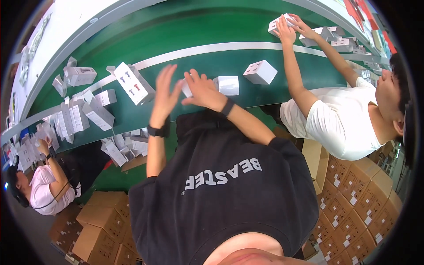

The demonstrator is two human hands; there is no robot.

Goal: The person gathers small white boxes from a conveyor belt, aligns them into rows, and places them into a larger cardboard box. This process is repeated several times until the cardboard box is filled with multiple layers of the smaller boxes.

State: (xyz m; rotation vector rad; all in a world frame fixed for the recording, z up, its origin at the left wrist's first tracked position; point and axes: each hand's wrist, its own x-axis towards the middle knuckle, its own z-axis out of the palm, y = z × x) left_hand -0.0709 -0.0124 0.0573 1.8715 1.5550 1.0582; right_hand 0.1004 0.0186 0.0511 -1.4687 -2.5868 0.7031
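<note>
The left hand (164, 90) is raised with its fingers spread, holding nothing, just left of frame centre above the green belt (185, 31). The right hand (201, 88) curls over a small white box (187, 88), gripping its edge (most of that box is hidden by the fingers). Just right of it lies a second white box (228, 85), then a third (260, 72). At the upper right, another person's hands (291, 26) hold a white carton (276, 24).
</note>
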